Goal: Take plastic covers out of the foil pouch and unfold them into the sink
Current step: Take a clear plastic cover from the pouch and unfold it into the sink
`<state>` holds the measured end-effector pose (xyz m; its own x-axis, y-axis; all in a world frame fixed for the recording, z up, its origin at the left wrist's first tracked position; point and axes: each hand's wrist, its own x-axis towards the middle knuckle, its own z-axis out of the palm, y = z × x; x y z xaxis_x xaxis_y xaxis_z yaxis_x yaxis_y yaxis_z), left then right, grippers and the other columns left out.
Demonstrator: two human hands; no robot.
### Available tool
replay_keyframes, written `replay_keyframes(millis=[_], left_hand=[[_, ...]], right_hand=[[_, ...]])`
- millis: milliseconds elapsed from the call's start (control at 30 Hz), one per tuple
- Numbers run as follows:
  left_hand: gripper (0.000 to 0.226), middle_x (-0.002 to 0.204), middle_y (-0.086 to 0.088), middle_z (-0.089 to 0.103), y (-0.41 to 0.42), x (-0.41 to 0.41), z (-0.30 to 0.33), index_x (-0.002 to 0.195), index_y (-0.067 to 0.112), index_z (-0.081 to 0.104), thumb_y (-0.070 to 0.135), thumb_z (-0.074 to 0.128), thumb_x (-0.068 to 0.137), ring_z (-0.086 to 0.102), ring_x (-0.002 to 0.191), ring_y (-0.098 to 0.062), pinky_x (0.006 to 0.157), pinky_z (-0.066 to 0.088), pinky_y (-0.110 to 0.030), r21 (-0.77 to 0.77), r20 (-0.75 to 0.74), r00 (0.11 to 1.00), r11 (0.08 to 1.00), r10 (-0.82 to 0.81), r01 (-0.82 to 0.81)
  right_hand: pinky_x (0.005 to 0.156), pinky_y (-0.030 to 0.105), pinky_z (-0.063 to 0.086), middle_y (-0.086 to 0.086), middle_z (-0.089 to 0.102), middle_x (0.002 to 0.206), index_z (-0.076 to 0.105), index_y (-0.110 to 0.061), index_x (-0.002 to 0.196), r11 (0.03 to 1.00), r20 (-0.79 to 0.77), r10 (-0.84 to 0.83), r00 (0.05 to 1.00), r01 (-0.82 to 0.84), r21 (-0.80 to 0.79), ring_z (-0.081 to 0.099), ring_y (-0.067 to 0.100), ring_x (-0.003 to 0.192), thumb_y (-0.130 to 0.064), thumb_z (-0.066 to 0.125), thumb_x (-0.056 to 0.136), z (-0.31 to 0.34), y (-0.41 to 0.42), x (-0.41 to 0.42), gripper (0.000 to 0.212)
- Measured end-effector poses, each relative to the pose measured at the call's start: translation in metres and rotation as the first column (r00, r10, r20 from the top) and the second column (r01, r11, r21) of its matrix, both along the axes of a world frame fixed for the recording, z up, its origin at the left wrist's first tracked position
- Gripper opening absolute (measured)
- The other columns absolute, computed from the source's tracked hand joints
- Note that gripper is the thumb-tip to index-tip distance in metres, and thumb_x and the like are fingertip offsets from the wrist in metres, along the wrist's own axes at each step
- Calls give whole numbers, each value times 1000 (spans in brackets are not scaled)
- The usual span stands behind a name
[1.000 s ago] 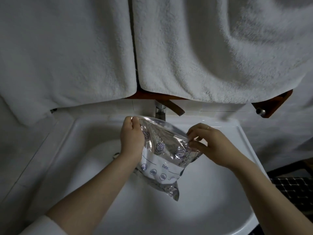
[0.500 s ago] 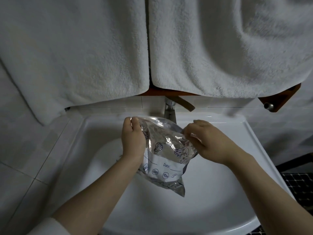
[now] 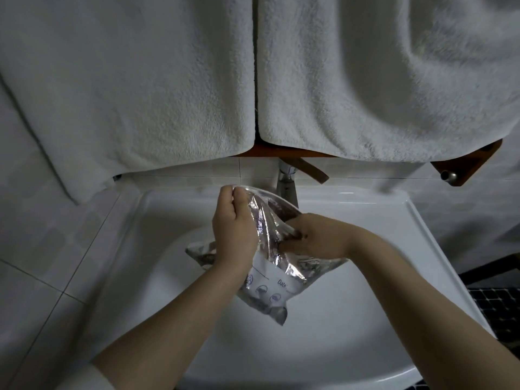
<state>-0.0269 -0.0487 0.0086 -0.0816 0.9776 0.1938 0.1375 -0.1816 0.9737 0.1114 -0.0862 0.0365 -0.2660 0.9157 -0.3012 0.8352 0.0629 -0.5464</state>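
Foil pouch, shiny, silver and crinkly with small blue pictures and the word "Date" on a white patch, is held up in the air over the sink, in front of the tap. Two big fluffy white towels hang side by side on the wall behind, over a brown wooden rail. Below them sits the white shiny sink, wide and round inside. A silver metal tap stands at the back edge of the sink, just behind the pouch. The left hand pinches the top edge of the pouch with its fingers curled tight around it and holds the mouth of the pouch open. The right hand reaches into the mouth of the pouch. Its fingers are hidden inside the foil, so I cannot tell if they hold anything. The covers are not seen.
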Motion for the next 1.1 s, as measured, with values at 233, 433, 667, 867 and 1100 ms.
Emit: replay_keyframes(millis=[233,433,667,867,1100], left_hand=[[26,65,4,39,25,-11,1,79,11,43,21,33,100,36,49,1,49,31,-14,-25,25,992,992,126,-125],[32,64,4,34,43,-16,7,69,19,34,25,30,100,30,55,-10,53,29,-26,-210,114,969,958,221,-194],[29,68,2,40,39,-10,-1,81,15,44,29,29,101,36,59,-12,59,33,-29,-282,84,980,947,181,-151],[32,68,-2,46,42,-14,-18,67,18,42,25,38,98,43,67,-16,64,36,-32,-107,9,997,991,81,-80],[16,76,-4,61,48,-23,-23,73,14,61,10,56,88,53,73,-18,66,41,-26,-374,14,996,923,-90,89]], right_hand=[[80,29,46,6,68,99,69,-9,98,795,92,-114,989,35,606,59,25,95,-16,69,82,-4,-4,14,18],[108,41,33,5,47,138,40,-16,136,668,-463,-517,720,677,307,42,22,127,-38,69,78,-18,-13,27,69],[70,24,52,1,68,72,65,-11,83,641,-869,-439,227,758,-126,62,12,68,-10,45,96,-24,-11,20,25],[77,24,50,2,68,75,68,-12,87,544,-827,-506,243,835,-87,61,12,71,-8,49,94,-26,-17,41,20],[82,32,52,14,69,85,67,-1,97,543,-829,-554,77,789,-290,63,23,80,-15,50,95,-28,-24,55,22]])
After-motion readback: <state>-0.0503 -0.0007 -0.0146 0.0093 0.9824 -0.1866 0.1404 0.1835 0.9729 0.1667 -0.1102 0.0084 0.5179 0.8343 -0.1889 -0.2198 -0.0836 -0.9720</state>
